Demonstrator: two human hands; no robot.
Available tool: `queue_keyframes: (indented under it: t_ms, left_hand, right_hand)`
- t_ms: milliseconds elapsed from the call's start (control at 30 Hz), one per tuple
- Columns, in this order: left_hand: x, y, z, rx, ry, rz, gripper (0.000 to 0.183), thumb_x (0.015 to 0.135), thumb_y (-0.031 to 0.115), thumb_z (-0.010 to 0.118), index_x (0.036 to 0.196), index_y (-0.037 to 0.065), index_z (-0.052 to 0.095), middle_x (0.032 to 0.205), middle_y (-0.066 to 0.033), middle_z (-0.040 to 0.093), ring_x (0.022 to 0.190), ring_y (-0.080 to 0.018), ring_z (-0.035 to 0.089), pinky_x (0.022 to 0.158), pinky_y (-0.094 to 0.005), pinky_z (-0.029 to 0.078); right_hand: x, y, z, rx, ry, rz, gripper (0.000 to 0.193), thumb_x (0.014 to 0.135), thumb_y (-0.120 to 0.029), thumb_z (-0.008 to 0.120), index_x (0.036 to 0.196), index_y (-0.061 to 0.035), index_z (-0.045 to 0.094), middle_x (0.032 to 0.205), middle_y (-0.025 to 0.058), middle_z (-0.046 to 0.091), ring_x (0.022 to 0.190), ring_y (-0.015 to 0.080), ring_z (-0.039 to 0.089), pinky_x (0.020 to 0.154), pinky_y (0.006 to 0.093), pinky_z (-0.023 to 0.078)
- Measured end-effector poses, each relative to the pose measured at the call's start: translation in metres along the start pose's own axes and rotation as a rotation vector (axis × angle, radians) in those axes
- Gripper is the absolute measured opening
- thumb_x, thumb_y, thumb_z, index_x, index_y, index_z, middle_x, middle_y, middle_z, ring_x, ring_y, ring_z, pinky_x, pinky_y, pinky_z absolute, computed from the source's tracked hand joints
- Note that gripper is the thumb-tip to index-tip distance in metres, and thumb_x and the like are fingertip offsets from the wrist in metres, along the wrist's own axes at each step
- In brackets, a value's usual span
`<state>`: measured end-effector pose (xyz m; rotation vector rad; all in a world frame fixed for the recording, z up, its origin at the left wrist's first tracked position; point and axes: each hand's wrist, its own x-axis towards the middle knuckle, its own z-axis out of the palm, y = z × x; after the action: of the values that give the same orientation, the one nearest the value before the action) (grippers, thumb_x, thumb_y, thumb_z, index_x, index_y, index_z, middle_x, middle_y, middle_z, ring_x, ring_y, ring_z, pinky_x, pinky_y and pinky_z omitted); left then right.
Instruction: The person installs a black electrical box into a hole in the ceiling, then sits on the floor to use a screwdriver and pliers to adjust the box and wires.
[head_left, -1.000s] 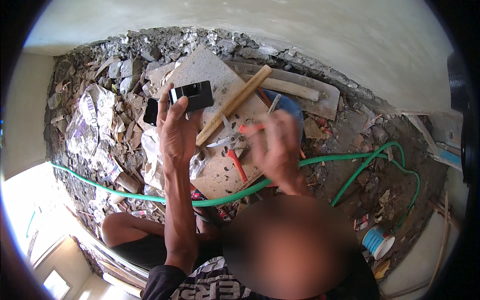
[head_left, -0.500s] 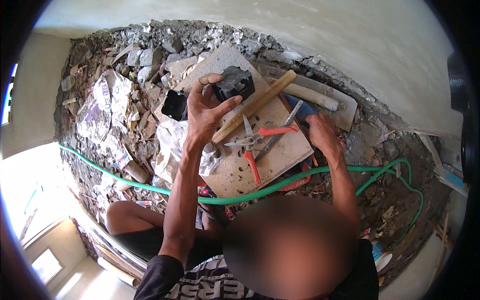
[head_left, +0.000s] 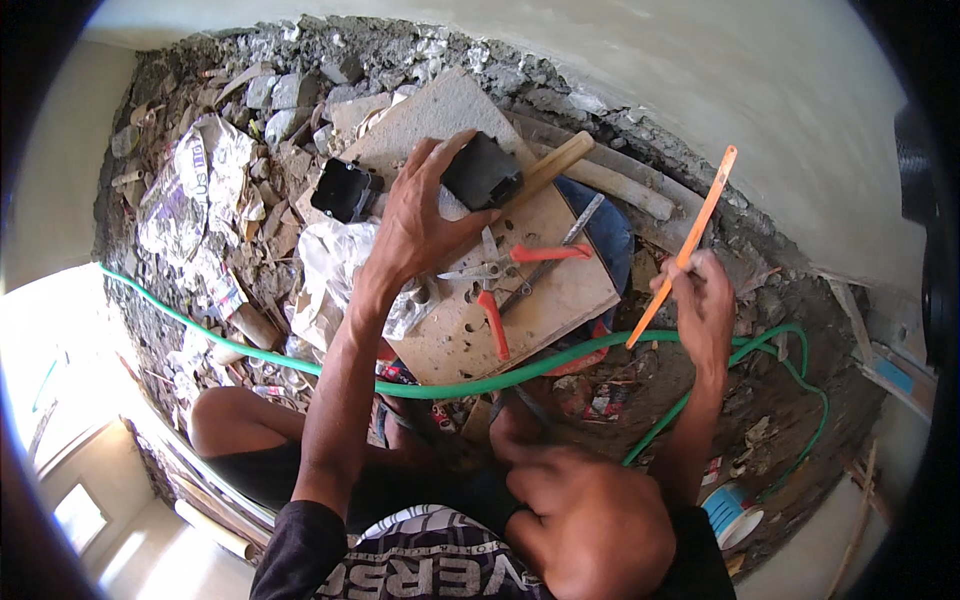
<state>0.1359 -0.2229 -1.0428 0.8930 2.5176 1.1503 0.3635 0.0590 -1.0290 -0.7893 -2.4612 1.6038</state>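
My left hand (head_left: pixel 408 225) grips a black plastic electrical box (head_left: pixel 483 172) between thumb and fingers, above the board (head_left: pixel 575 290). In my right hand (head_left: pixel 705 300), a thin orange hacksaw blade (head_left: pixel 705 212) is pinched below its middle and points up and away, off the board's right side. A second black electrical box (head_left: pixel 343 190) lies open to the left of my left hand. On the board rest red-handled cutters (head_left: pixel 494 322) with their jaws apart, a metal rod (head_left: pixel 583 220) and a wooden handle (head_left: pixel 560 163), partly hidden by the held box.
A green hose (head_left: pixel 470 388) crosses between my legs and the board. Rubble (head_left: pixel 285 125) and a crumpled white sack (head_left: pixel 205 190) lie to the left, beside clear plastic (head_left: pixel 340 265). A plastered wall (head_left: pixel 760 120) rises beyond. A blue and white tub (head_left: pixel 733 520) sits at lower right.
My right hand has come away from beside the board, bringing the orange blade up into view. My left hand has turned the black box, showing its smooth back.
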Motion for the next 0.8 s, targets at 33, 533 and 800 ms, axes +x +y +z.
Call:
queue_keyframes:
  t_ms: [33, 533, 800]
  left_hand:
    - [0.001, 0.000, 0.000, -0.008, -0.015, 0.013, 0.090, 0.072, 0.024, 0.087, 0.151, 0.009, 0.048, 0.130, -0.0191, 0.057, 0.123, -0.0376, 0.057, 0.108, -0.0460, 0.046]
    - [0.019, -0.003, 0.016, 0.212, -0.133, 0.180, 0.081, 0.081, 0.038, 0.085, 0.151, 0.021, 0.047, 0.151, -0.0150, 0.042, 0.139, -0.0388, 0.043, 0.115, -0.0533, 0.038]
    - [0.019, -0.010, 0.019, 0.312, -0.128, 0.247, 0.081, 0.080, 0.032, 0.085, 0.147, 0.015, 0.044, 0.144, -0.0155, 0.044, 0.131, -0.0395, 0.047, 0.112, -0.0511, 0.041]
  right_hand:
    - [-0.010, -0.009, 0.002, 0.118, -0.015, -0.006, 0.018, 0.101, -0.006, 0.057, 0.118, -0.0003, 0.063, 0.094, 0.0108, 0.068, 0.084, 0.0162, 0.065, 0.074, 0.0338, 0.053]
    - [-0.050, -0.063, 0.069, -0.512, -0.049, -0.437, 0.066, 0.085, 0.010, 0.062, 0.148, -0.0048, 0.052, 0.096, 0.0163, 0.065, 0.091, 0.0363, 0.065, 0.076, 0.0479, 0.054]
    - [-0.042, -0.078, 0.082, -0.724, -0.184, -0.302, 0.082, 0.082, 0.005, 0.066, 0.157, -0.0140, 0.043, 0.086, 0.0108, 0.060, 0.078, 0.0295, 0.064, 0.067, 0.0433, 0.056]
